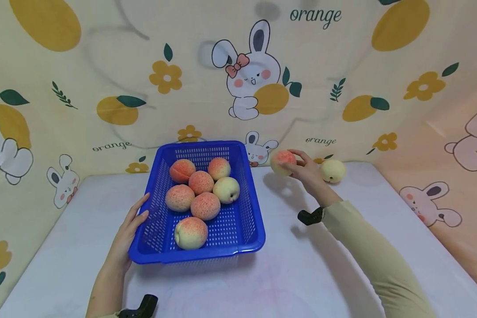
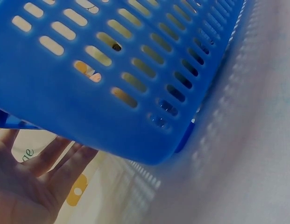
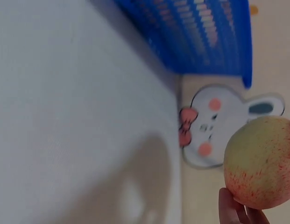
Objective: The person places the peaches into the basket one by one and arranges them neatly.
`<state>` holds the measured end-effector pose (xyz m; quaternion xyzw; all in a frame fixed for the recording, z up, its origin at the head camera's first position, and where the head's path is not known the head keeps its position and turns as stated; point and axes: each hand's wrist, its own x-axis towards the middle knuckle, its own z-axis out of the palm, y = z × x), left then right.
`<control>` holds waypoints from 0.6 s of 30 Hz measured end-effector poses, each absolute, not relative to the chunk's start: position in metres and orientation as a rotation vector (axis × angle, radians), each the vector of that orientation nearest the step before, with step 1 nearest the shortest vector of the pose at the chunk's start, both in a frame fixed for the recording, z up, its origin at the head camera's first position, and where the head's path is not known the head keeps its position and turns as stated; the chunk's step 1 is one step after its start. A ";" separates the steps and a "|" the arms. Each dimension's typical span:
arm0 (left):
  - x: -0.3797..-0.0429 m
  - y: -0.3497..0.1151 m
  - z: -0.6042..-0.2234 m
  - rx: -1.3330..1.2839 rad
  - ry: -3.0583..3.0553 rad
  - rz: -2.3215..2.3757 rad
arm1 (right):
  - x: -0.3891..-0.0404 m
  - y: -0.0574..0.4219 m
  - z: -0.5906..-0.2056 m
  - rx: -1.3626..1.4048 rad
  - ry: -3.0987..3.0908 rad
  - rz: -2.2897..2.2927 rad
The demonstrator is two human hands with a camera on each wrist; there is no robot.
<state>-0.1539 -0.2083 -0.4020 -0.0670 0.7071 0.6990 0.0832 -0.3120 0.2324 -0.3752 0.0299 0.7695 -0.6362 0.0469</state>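
Note:
A blue plastic basket (image 1: 238,245) with slotted walls stands left of the table's middle, holding several red-and-yellow peaches (image 1: 205,206). At its left rim, my left hand (image 1: 123,236) grips the edge; in the left wrist view the fingers (image 2: 65,168) reach beneath the rim outside the wall. To the basket's right, my right hand (image 1: 308,174) holds one peach (image 1: 280,163) between thumb and fingers, above the table with a shadow beneath. The held peach (image 3: 261,163) also appears in the right wrist view, pale with red speckles. A pale peach (image 1: 333,171) lies behind the right wrist.
The white table (image 1: 286,274) runs back to a patterned cloth (image 1: 198,26) with rabbits and oranges. This cloth also hangs along both sides. Black wrist cameras (image 1: 311,217) stick out from both wrists.

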 end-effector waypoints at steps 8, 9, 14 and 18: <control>-0.153 -0.208 -0.402 -0.207 2.111 2.092 | -0.300 0.214 -0.356 0.011 2.382 -1.930; -0.153 -0.207 -0.402 -0.209 2.112 2.092 | -0.298 0.213 -0.354 0.000 2.386 -1.921; -0.153 -0.207 -0.402 -0.209 2.103 2.103 | -0.291 0.203 -0.346 -0.065 2.365 -1.896; -0.153 -0.206 -0.401 -0.205 2.097 2.111 | -0.283 0.195 -0.340 -0.132 2.371 -1.878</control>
